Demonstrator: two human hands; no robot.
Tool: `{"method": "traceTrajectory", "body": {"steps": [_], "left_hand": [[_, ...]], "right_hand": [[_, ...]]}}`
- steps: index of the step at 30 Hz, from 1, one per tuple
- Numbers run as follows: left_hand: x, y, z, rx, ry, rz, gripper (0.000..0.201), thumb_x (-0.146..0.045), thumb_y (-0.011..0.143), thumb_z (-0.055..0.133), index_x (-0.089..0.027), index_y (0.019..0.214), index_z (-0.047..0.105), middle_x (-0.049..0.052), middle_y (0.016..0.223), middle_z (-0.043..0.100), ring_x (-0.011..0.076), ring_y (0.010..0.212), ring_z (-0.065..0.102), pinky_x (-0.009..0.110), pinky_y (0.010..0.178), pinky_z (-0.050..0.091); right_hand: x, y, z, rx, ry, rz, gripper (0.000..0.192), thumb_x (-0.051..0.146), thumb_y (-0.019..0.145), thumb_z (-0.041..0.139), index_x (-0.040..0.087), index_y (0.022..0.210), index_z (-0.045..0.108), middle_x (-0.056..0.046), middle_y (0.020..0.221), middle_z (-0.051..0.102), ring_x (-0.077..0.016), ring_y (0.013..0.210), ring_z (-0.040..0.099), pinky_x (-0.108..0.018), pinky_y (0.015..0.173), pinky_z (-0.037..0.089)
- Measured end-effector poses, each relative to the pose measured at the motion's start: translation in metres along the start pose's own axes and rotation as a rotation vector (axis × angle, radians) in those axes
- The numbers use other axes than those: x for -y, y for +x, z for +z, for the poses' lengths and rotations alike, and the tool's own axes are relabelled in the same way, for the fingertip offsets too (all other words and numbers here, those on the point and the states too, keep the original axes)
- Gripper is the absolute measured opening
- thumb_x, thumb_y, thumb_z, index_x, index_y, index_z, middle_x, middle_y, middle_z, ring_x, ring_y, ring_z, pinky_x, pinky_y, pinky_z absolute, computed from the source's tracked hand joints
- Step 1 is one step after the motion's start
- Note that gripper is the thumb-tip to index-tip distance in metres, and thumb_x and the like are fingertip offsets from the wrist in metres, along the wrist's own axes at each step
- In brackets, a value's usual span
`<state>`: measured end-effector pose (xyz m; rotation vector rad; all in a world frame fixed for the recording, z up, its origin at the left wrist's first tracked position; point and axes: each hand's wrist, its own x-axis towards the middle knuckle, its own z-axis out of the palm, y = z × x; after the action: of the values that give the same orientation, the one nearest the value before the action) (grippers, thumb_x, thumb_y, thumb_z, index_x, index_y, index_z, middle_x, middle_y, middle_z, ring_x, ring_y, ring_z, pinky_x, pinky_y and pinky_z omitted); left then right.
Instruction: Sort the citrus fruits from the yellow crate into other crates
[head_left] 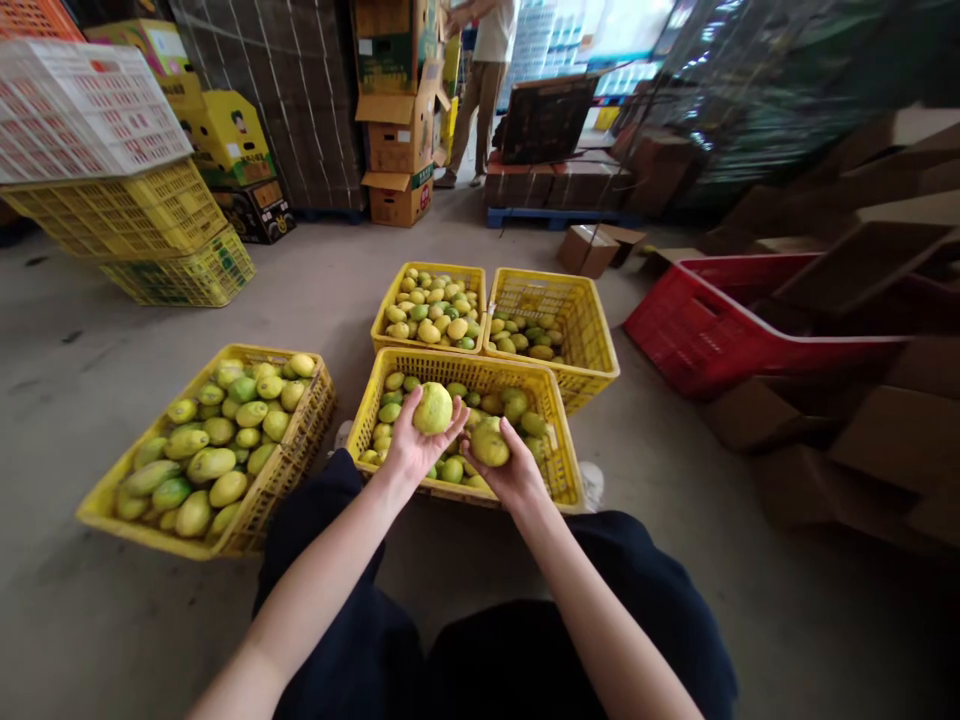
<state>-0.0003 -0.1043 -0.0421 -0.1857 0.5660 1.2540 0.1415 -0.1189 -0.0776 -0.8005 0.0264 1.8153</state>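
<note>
My left hand (pixel 409 452) cups a round yellow-green lemon (pixel 433 409), its fingers curled under and beside the fruit. A greener lemon (pixel 489 442) is gripped in my right hand (pixel 523 478), with the thumb on top. Both hands are held close together above a yellow plastic crate (pixel 568 455), which stands between my legs and is partly filled with yellow and green lemons. Behind it are a fuller crate of lemons (pixel 381 310) and a crate with fewer, darker fruits (pixel 589 345). To my left stands a heaped crate of larger lemons (pixel 304 450).
A red crate (pixel 694 325) with cardboard stands at the right, beside loose cartons (pixel 892 440). Stacked crates (pixel 142 210) rise at the far left. Cardboard boxes (pixel 394 145), a blue pallet (pixel 555 217) and a standing person (pixel 480 90) are at the back.
</note>
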Motion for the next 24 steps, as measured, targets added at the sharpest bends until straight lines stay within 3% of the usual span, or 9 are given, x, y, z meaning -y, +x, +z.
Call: {"method": "traceTrajectory", "body": {"steps": [3, 5, 10, 13, 16, 20, 24], "left_hand": [[0.008, 0.007, -0.001, 0.064, -0.022, -0.04, 0.024, -0.029, 0.092, 0.055, -0.015, 0.109, 0.065, 0.01, 0.099, 0.072, 0.0269, 0.1, 0.071, 0.038, 0.078, 0.063], [0.013, 0.01, -0.002, 0.089, -0.051, -0.054, 0.035, -0.03, 0.094, 0.047, -0.015, 0.119, 0.065, 0.012, 0.103, 0.072, 0.0263, 0.101, 0.071, 0.037, 0.079, 0.063], [0.019, 0.012, 0.003, 0.092, -0.03, -0.018, 0.043, -0.028, 0.096, 0.041, -0.016, 0.133, 0.06, 0.012, 0.104, 0.073, 0.0246, 0.1, 0.071, 0.036, 0.082, 0.062], [0.019, 0.01, 0.004, 0.085, 0.021, -0.02, 0.039, -0.037, 0.097, 0.046, -0.019, 0.126, 0.064, 0.009, 0.096, 0.073, 0.0211, 0.087, 0.072, 0.029, 0.07, 0.062], [0.018, 0.009, 0.001, 0.088, 0.024, 0.004, 0.033, -0.039, 0.096, 0.049, -0.018, 0.112, 0.068, 0.005, 0.083, 0.07, 0.0168, 0.074, 0.07, 0.027, 0.066, 0.061], [0.018, 0.012, -0.005, 0.056, -0.034, 0.08, 0.026, -0.034, 0.093, 0.051, -0.017, 0.099, 0.07, 0.006, 0.087, 0.072, 0.0212, 0.088, 0.072, 0.037, 0.083, 0.061], [0.017, 0.015, -0.01, 0.039, -0.045, 0.062, 0.025, -0.028, 0.09, 0.051, -0.019, 0.102, 0.071, 0.007, 0.096, 0.074, 0.0213, 0.093, 0.072, 0.035, 0.083, 0.06]], "right_hand": [[0.007, -0.005, -0.001, 0.108, 0.032, -0.015, 0.021, 0.019, 0.089, 0.048, 0.014, 0.098, 0.066, -0.009, 0.081, 0.076, -0.0225, 0.071, 0.073, -0.038, 0.065, 0.063], [0.013, -0.006, -0.001, 0.163, 0.057, -0.018, 0.027, 0.018, 0.087, 0.046, 0.014, 0.104, 0.067, -0.01, 0.085, 0.076, -0.0234, 0.076, 0.073, -0.04, 0.069, 0.063], [0.019, -0.005, -0.002, 0.154, 0.056, -0.06, 0.021, 0.022, 0.09, 0.052, 0.016, 0.103, 0.067, -0.008, 0.084, 0.076, -0.0205, 0.074, 0.072, -0.032, 0.065, 0.061], [0.016, -0.003, -0.004, 0.12, 0.076, -0.089, 0.012, 0.022, 0.087, 0.059, 0.018, 0.095, 0.067, -0.005, 0.079, 0.074, -0.0175, 0.067, 0.069, -0.026, 0.058, 0.058], [0.011, -0.004, -0.004, 0.128, 0.092, -0.09, 0.01, 0.025, 0.087, 0.06, 0.019, 0.092, 0.067, -0.003, 0.079, 0.073, -0.0182, 0.069, 0.069, -0.028, 0.06, 0.058], [0.007, -0.008, -0.001, 0.119, 0.126, -0.065, 0.021, 0.034, 0.091, 0.055, 0.018, 0.095, 0.068, -0.007, 0.084, 0.074, -0.0209, 0.077, 0.07, -0.029, 0.057, 0.058], [0.006, -0.007, 0.0, 0.101, 0.152, -0.065, 0.021, 0.032, 0.09, 0.053, 0.018, 0.093, 0.068, -0.006, 0.084, 0.074, -0.0195, 0.071, 0.07, -0.028, 0.054, 0.057]]}}
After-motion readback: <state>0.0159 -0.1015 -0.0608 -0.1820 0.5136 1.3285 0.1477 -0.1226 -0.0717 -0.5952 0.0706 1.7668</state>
